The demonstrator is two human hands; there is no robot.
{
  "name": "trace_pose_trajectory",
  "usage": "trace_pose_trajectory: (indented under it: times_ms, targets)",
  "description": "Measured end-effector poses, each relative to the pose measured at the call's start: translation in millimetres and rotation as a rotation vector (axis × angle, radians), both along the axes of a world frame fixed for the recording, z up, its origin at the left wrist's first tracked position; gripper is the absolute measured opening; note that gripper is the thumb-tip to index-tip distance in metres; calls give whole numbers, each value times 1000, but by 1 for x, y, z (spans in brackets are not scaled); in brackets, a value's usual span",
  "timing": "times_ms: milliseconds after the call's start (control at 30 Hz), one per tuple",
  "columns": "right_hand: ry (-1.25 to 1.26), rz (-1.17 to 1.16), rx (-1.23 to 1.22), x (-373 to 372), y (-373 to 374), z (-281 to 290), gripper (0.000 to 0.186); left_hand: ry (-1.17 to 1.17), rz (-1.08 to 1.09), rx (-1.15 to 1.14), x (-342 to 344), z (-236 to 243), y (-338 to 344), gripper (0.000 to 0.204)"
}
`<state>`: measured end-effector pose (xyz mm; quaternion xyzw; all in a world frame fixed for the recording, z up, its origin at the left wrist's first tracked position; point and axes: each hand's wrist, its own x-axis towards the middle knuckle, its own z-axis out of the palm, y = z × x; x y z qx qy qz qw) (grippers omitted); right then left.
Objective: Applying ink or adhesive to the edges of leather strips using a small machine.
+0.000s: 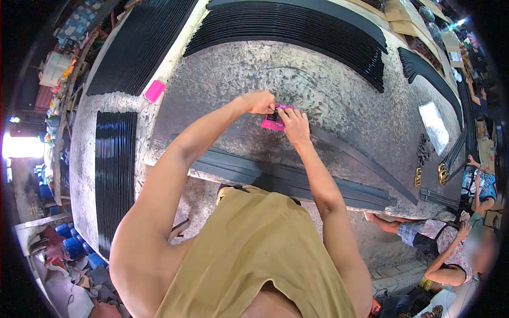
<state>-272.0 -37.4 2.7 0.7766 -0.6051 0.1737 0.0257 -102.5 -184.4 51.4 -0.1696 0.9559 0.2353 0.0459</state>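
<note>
Both my hands meet over a small pink piece (273, 125) on the worktable, with a small black part on top of it. My left hand (259, 102) is closed in a pinch at the upper left edge of the black part; what its fingertips hold is too small to make out. My right hand (296, 124) rests over the right side of the pink piece, fingers bent down onto it. From beside my right wrist a long dark belt strap (366, 164) runs to the lower right. Whether it joins the black part is hidden by my hand.
Flat dark straps (254, 172) lie along the near table edge. Rows of black straps (286, 24) cover the far side and left. A pink block (155, 91) sits at left. Gold buckles (443, 173) and a clear plastic bag (434, 127) lie right, near other people (442, 244).
</note>
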Motion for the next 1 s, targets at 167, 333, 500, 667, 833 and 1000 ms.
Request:
trace_pose_trajectory:
  times_ms: [167,333,500,667,833,1000]
  targets:
    - [47,-42,12,-30,5,12,62,54,79,62,-27,8,8,14]
    - [36,-35,51,-40,17,12,59,31,48,2,-39,0,18,14]
    - [61,-4,-43,-8,11,-4,52,17,32,-104,-7,-10,13,15]
    - [121,-42,-50,7,10,-13,56,-224,60,-220,73,4,-9,17]
    - [83,-36,-48,5,9,-16,57,-295,245,-333,116,26,2,15]
    - [96,-24,-51,11,5,-17,59,137,210,-402,57,4,40,20]
